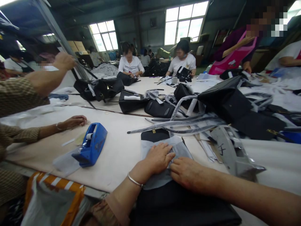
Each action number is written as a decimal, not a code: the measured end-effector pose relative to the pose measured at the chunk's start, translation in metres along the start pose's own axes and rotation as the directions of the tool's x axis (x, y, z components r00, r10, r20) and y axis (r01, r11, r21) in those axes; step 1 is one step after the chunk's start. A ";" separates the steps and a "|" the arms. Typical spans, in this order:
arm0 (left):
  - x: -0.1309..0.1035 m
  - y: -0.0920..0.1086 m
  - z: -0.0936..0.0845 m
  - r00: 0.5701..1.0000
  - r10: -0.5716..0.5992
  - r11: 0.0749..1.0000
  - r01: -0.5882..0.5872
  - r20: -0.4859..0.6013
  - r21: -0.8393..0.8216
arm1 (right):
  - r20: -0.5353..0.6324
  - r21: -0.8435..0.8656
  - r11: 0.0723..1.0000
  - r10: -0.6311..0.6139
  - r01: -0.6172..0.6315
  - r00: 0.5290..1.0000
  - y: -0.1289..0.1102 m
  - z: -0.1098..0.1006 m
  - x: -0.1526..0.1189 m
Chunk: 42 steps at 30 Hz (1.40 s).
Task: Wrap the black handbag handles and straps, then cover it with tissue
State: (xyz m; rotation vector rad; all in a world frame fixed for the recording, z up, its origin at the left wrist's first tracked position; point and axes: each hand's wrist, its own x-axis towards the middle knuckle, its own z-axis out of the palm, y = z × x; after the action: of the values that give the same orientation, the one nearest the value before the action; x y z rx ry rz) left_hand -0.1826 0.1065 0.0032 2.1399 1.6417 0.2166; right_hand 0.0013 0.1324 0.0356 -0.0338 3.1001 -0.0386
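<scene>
Two hands worked low on table (119,147): left hand (158,157) lay open, flattish, on thin whitish sheet (156,181) over black bag (183,204); right hand (190,174) curled, pinch unclear. Sheet seemed light, slippery, easily creased; bag, supple. Sheet edges, bag sides offered likely holds.

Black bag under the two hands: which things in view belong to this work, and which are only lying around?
In the work:
- black bag
- thin pale sheet on it, under the left hand and right hand

Probably only lying around:
- blue tape holder
- grey tape holder
- wrapped straps
</scene>
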 end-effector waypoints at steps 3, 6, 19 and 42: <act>-0.003 0.004 0.001 1.000 0.002 0.999 -0.001 -0.009 0.037 | -0.022 0.074 0.997 -0.019 0.020 1.000 -0.002 -0.008 -0.002; -0.006 0.008 0.001 1.000 -0.018 0.999 0.017 0.015 0.041 | -0.018 0.134 0.990 -0.034 0.036 0.999 -0.005 -0.015 -0.003; -0.006 0.012 0.020 0.993 -0.068 0.992 0.058 0.093 0.114 | -0.083 0.527 0.843 0.178 -0.109 0.981 0.010 -0.032 0.004; -0.006 0.020 0.014 0.967 -0.179 0.957 0.128 0.183 0.259 | 0.037 0.468 0.666 0.642 -0.581 0.766 0.055 0.053 -0.007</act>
State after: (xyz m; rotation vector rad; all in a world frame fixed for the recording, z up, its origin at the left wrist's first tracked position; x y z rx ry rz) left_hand -0.1617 0.0935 -0.0002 2.1095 1.7777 -0.2604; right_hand 0.0094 0.1864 -0.0185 1.0678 2.9411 -0.7678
